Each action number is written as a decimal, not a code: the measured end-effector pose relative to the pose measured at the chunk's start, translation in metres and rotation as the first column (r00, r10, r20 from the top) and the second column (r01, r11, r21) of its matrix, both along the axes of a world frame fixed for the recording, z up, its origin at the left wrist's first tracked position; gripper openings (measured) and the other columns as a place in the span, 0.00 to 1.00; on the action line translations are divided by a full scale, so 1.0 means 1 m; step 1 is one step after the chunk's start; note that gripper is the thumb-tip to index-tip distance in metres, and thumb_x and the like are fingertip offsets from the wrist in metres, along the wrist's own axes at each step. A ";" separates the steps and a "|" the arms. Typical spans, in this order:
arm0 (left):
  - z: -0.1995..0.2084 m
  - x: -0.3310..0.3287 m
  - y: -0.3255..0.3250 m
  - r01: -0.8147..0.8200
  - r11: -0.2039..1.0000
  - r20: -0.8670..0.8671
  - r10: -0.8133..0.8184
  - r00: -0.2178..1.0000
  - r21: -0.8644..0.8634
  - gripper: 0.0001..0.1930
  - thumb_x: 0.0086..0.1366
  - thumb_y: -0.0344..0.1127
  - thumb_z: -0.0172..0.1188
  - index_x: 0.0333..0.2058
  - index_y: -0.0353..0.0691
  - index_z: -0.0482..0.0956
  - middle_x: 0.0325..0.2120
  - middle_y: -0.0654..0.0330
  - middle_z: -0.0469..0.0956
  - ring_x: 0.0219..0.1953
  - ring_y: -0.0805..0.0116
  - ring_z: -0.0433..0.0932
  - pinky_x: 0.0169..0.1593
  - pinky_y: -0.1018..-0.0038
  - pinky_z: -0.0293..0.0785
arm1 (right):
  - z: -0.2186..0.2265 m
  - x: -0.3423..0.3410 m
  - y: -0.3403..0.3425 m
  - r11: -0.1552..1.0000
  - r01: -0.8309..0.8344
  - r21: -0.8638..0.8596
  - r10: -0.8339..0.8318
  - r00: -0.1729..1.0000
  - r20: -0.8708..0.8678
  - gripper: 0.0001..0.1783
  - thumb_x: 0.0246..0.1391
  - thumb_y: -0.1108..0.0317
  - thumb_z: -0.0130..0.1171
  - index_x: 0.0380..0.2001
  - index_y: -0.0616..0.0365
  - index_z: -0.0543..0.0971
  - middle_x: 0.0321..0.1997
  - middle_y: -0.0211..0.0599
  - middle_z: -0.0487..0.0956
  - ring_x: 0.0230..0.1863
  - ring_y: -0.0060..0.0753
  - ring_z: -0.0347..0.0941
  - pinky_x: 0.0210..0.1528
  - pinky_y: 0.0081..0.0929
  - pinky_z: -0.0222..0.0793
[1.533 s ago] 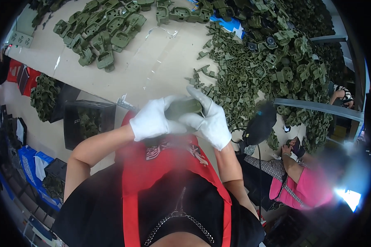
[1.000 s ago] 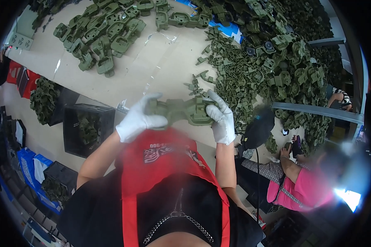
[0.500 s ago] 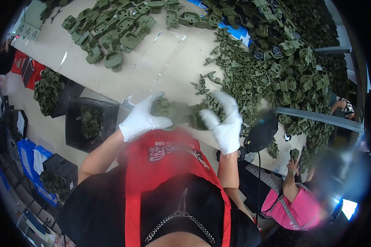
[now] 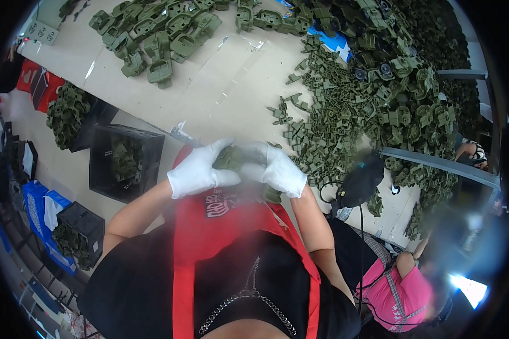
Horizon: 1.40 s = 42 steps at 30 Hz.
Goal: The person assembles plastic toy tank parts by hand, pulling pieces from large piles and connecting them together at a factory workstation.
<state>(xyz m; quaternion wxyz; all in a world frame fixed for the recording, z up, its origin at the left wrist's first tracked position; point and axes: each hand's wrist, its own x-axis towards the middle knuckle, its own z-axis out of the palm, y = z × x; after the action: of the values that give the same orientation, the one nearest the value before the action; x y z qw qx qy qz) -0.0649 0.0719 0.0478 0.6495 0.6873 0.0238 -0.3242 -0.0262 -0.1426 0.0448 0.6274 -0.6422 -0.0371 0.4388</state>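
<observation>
Part (image 4: 227, 160) in green is gripped between left hand (image 4: 202, 172) and right hand (image 4: 280, 171), both gloved, above the apron (image 4: 209, 240) beside the bench (image 4: 209, 96); small pieces (image 4: 333, 116) lie heaped rightward, a crate (image 4: 103, 183) leftward.

The gloved left hand (image 4: 202, 172) and gloved right hand (image 4: 281, 170) hide much of the moulded green part (image 4: 228, 159) between them, and blur smears the right fingers (image 4: 254, 171). The red apron (image 4: 201, 243) is hazy in places. Glare obscures the pink-shirted co-worker's (image 4: 401, 291) head. The top edge cuts off some green housings (image 4: 205, 4); many small green pieces (image 4: 328, 107) are too tiny to identify.
</observation>
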 end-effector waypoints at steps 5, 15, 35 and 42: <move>0.005 0.000 -0.001 -0.006 0.994 0.065 -0.001 0.998 0.105 0.38 0.50 0.42 0.68 0.58 0.29 0.66 0.49 0.45 0.76 0.52 0.58 0.75 0.57 0.70 0.68 | -0.002 -0.014 0.008 0.992 0.118 -0.037 -0.119 0.992 -0.038 0.22 0.53 0.74 0.58 0.51 0.71 0.73 0.47 0.43 0.79 0.46 0.30 0.76 0.50 0.26 0.72; -0.010 0.012 -0.006 -0.018 0.997 0.032 0.016 0.999 0.072 0.39 0.50 0.42 0.68 0.58 0.28 0.65 0.50 0.47 0.75 0.53 0.58 0.74 0.57 0.70 0.67 | 0.016 0.012 -0.005 0.999 -0.018 0.028 0.019 1.000 -0.022 0.25 0.54 0.73 0.57 0.56 0.70 0.70 0.50 0.42 0.78 0.49 0.29 0.75 0.52 0.23 0.71; -0.002 0.124 -0.172 0.473 0.823 0.356 -0.564 0.745 0.315 0.42 0.46 0.38 0.72 0.60 0.41 0.63 0.52 0.52 0.73 0.55 0.59 0.73 0.55 0.68 0.70 | 0.018 -0.003 -0.151 0.806 0.409 -0.428 -0.108 0.813 0.572 0.34 0.33 0.45 0.67 0.41 0.59 0.77 0.38 0.53 0.81 0.41 0.55 0.77 0.44 0.42 0.73; -0.014 0.131 -0.252 -0.188 0.947 0.251 0.254 0.934 -0.260 0.38 0.57 0.23 0.60 0.65 0.39 0.56 0.61 0.54 0.64 0.61 0.60 0.66 0.58 0.69 0.69 | 0.065 0.031 -0.497 -0.478 0.710 0.518 -0.842 -0.538 -0.039 0.17 0.53 0.57 0.61 0.43 0.53 0.79 0.38 0.39 0.81 0.38 0.41 0.78 0.44 0.42 0.78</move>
<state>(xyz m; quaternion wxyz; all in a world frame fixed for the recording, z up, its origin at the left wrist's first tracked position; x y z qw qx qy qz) 0.0661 -0.1797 0.0339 0.7545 0.6386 -0.0292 -0.1484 0.0043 -0.6400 0.1102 0.7442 -0.3335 0.3209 -0.4816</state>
